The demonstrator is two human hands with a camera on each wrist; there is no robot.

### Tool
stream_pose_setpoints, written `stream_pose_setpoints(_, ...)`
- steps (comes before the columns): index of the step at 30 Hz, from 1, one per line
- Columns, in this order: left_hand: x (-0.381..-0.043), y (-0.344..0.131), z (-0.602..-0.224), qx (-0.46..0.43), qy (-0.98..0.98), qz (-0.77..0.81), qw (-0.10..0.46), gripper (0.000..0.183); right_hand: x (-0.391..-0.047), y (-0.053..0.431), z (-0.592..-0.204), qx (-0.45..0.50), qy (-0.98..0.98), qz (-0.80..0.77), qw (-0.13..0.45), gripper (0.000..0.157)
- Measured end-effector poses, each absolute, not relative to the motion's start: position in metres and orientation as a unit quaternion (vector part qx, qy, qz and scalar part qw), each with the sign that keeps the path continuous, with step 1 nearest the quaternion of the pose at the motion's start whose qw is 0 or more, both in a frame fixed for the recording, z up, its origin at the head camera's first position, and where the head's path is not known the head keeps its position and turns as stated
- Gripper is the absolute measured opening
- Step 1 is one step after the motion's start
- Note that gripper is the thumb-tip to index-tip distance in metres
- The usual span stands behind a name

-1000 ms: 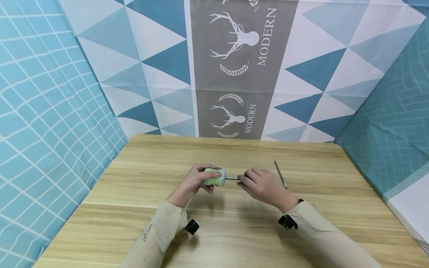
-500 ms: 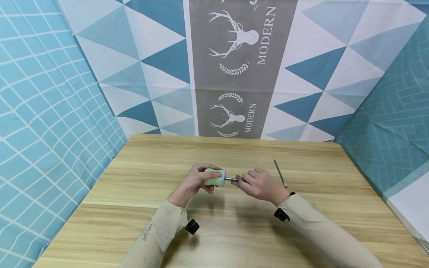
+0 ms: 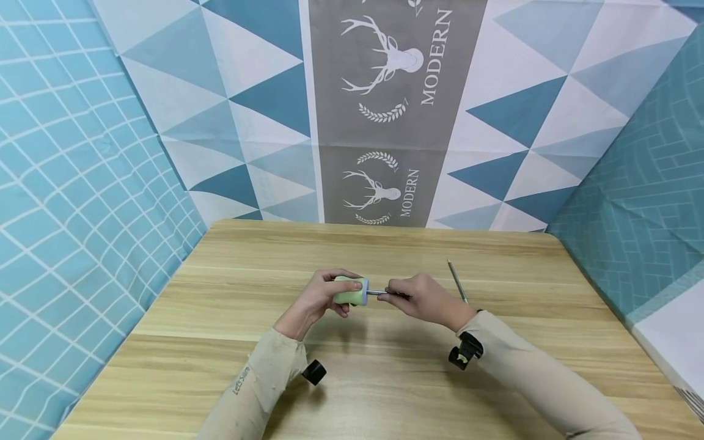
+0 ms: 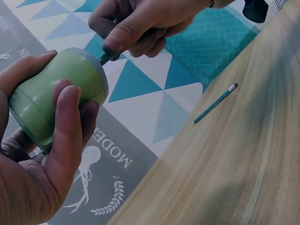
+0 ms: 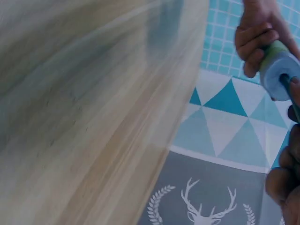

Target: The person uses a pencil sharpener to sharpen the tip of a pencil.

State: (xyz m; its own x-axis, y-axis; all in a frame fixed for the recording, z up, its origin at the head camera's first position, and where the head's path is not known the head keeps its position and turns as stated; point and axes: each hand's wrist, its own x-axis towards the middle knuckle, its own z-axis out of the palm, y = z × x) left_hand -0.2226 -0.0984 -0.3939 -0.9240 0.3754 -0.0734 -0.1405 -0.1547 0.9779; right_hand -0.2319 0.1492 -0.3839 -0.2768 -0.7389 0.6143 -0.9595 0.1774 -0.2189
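My left hand [image 3: 315,299] grips a green pencil sharpener [image 4: 37,101] with a pale blue-grey face, fingers and thumb wrapped round its body. A dark green pencil [image 3: 376,292] sticks into the hole in that face, which shows in the right wrist view on the sharpener [image 5: 277,70]. My right hand [image 3: 426,299] pinches the pencil between thumb and curled fingers, a short way from the sharpener. Only a short length of the pencil shows between the sharpener and the fingers. Both hands are held above the table, and the pencil lies roughly level.
A second dark green pencil [image 3: 456,280] lies on the wooden table [image 3: 275,250] behind my right hand. Patterned blue, white and grey cloth [image 3: 379,128] hangs behind the table and at both sides. A white object [image 3: 676,342] stands at the right edge.
My right hand turns about the pencil, shifts its fingers and rolls at the wrist; it has come slightly left. The left hand and sharpener stay almost still.
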Motion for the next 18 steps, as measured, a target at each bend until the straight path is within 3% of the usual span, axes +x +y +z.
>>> stream_pose_setpoints(5,-0.223,-0.098,-0.394,0.093,0.625,0.756,0.172,0.024,-0.227,0.15,-0.377,0.467,-0.792,0.391,0.04,0.025)
stream_pose_setpoints(12,-0.222,-0.099,-0.395,0.101,0.622,0.756,0.175,0.024,-0.226,0.148,-0.365,0.341,-0.827,0.441,-0.077,0.033)
stream_pose_setpoints(18,-0.222,-0.098,-0.394,0.099,0.626,0.754,0.173,0.021,-0.229,0.149,-0.361,0.243,-0.772,0.534,-0.245,0.035)
